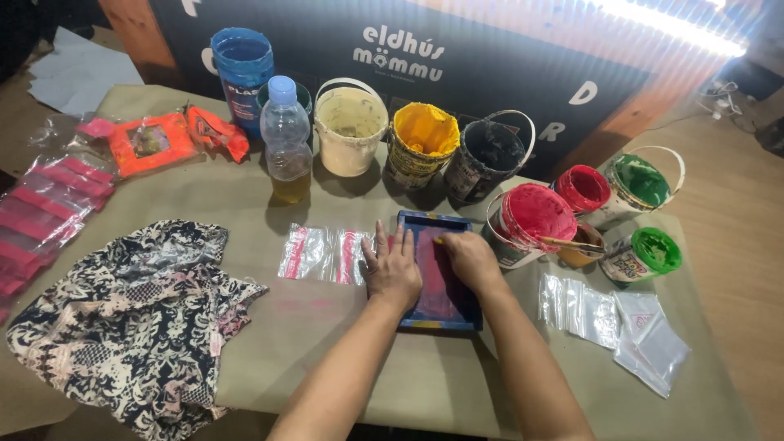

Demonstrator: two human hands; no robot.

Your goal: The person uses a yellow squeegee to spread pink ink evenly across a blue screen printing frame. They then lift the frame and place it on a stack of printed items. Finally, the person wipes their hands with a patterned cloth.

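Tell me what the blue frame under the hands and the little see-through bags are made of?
The blue frame looks like painted wood: thick square bars with scuffed, stained paint. Inside it seems a fine mesh, tinted pink, though the look leaves that open. The left hand and right hand press on it. The see-through bags look like thin glossy plastic: they shine, crinkle, and the table shows through.
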